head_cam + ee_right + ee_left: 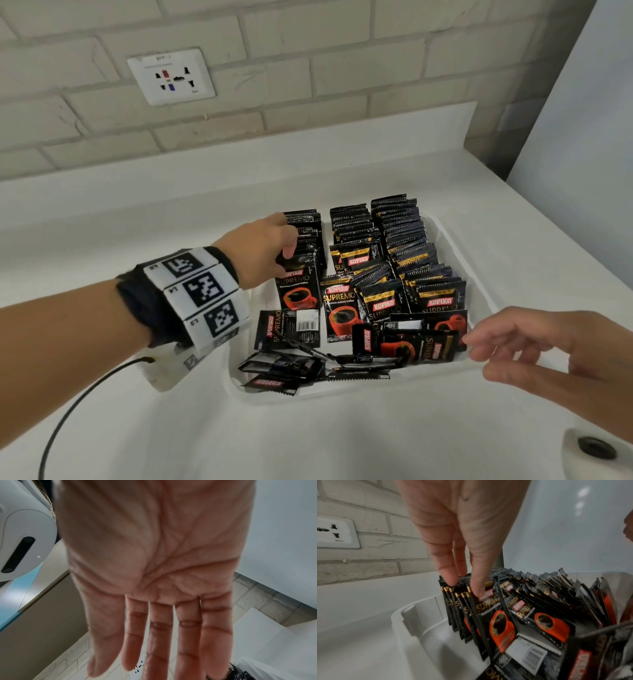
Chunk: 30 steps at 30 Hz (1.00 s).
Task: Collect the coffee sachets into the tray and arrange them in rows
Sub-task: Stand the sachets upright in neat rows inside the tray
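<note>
A white tray (pixel 411 376) (pixel 399 616) on the counter holds black Kopiko coffee sachets standing in three rows: left (pixel 306 250), middle (pixel 352 226) and right (pixel 404 226). Several loose sachets (pixel 284 366) lie flat and crooked at the tray's front. My left hand (pixel 286 236) (pixel 464 586) is over the left row. Its fingers reach behind a bunch of upright sachets and its thumb presses the front sachet (pixel 494 615), so it pinches them. My right hand (pixel 476 356) (pixel 163 655) hovers by the tray's front right corner, fingers relaxed and holding nothing.
The white counter (pixel 342 445) runs back to a raised ledge under a brick wall with a socket (pixel 171 77). A sink drain (pixel 596 447) shows at the front right. A black cable (pixel 68 411) hangs from my left wrist. A white panel (pixel 582 137) stands at the right.
</note>
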Each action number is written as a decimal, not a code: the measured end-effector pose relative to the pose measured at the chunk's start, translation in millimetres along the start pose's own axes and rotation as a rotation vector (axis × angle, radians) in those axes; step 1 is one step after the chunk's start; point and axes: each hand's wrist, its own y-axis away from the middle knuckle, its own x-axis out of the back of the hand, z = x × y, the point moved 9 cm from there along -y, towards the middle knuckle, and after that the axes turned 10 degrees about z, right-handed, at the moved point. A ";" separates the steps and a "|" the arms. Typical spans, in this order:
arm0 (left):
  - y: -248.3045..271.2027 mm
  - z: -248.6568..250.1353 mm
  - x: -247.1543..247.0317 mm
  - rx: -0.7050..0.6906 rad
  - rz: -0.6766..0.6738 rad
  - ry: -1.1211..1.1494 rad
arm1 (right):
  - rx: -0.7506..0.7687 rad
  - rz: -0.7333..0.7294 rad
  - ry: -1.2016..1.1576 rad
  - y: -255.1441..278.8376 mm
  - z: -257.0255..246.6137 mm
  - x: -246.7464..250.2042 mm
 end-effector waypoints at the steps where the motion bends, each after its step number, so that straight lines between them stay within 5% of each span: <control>1: 0.7 -0.4 4.3 -0.001 0.026 0.011 | 0.005 -0.004 0.003 0.3 -1.2 0.0; 6: 13.6 0.6 38.0 0.004 0.182 0.064 | 0.028 -0.012 0.001 2.0 -7.6 1.1; 13: 53.8 9.0 -26.4 -0.037 -0.385 0.048 | 0.093 -0.042 0.023 4.2 -25.9 -4.9; 30: 58.7 19.0 -72.9 -0.026 -0.543 -0.017 | 0.135 -0.034 0.069 10.0 -35.6 -7.6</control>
